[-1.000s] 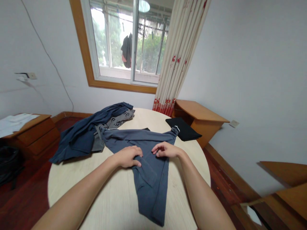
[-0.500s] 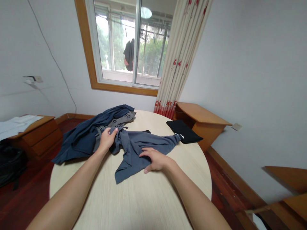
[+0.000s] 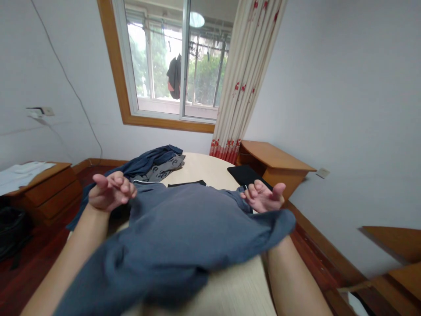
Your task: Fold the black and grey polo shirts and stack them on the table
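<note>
A grey-blue shirt (image 3: 194, 219) spreads wide between my hands, its near hem lifted off the table and blurred by motion. At its left edge is my left hand (image 3: 112, 191), palm turned up, thumb apart and fingers loosely curled. My right hand (image 3: 263, 197) is at the shirt's right sleeve, also palm up with the thumb away from the fingers. The fingertips of both hands are close to the fabric; neither thumb presses on it. Cloth covers part of my right forearm.
The round pale table (image 3: 197, 164) carries a pile of navy clothing (image 3: 154, 156) and a grey printed garment (image 3: 167, 166) at back left. A folded black garment (image 3: 245, 175) lies at back right. Beyond are a wooden desk (image 3: 276, 156) and a curtain (image 3: 243, 87).
The shirt was bunched on the table with my left hand gripping it; now it is spread out and its near part has swung up towards me. My hands have moved apart and turned palm up.
</note>
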The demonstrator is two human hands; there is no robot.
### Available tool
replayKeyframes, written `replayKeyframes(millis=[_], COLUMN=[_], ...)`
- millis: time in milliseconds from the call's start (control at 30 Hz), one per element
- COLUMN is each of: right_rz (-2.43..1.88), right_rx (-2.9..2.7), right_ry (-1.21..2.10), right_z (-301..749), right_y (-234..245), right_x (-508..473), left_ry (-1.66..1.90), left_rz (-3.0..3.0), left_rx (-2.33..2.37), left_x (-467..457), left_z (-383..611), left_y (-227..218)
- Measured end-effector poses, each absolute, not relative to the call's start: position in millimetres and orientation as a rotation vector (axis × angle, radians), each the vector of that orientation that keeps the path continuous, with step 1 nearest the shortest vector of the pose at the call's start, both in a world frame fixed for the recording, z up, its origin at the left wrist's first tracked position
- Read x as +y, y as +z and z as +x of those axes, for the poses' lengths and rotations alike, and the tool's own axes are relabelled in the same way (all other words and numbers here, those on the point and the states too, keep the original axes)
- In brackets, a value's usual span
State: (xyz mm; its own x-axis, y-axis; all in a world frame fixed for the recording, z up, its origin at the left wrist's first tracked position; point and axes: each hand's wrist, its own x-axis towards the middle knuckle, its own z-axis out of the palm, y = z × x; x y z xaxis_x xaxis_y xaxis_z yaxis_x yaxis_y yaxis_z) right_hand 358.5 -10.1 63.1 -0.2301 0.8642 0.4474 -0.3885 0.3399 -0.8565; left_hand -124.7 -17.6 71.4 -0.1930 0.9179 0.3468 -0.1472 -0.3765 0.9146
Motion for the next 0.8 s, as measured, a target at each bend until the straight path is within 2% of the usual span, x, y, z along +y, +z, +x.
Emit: replayKeyframes(millis=[100,200,300,367,533,800], right_rz=[-0.805,-1.177,-1.367,-1.4,-1.532,-1.81], right_rx=[-1.279,-1.456,-1.697,-1.798,-1.993,-2.128], right_ry=[1.105,0.795,0.468,0.362,0.252,0.321], right_z=[359.2,352.7,348.1,345.2,335.8,328.9], right_y=[52.6,31.7,10.0,-0.3,-7.3,10.1], right_x=[8.6,29.8,42.2,45.6,47.4,37.7], left_ry=[1.561,1.435,1.193,1.023,0.74,0.245], left_rz=[1.271,1.409,1.798,2.095,2.438,2.243], left_rx=[0.893,1.095,1.348,1.409,1.501,1.985], left_x=[-10.1,0.6,6.7,8.1,9.3,12.9], left_z=[-114.2,-84.5,-56.2,-43.4,-32.7,-44.4], left_y=[74.9,70.6,54.9,41.0,15.4,10.6])
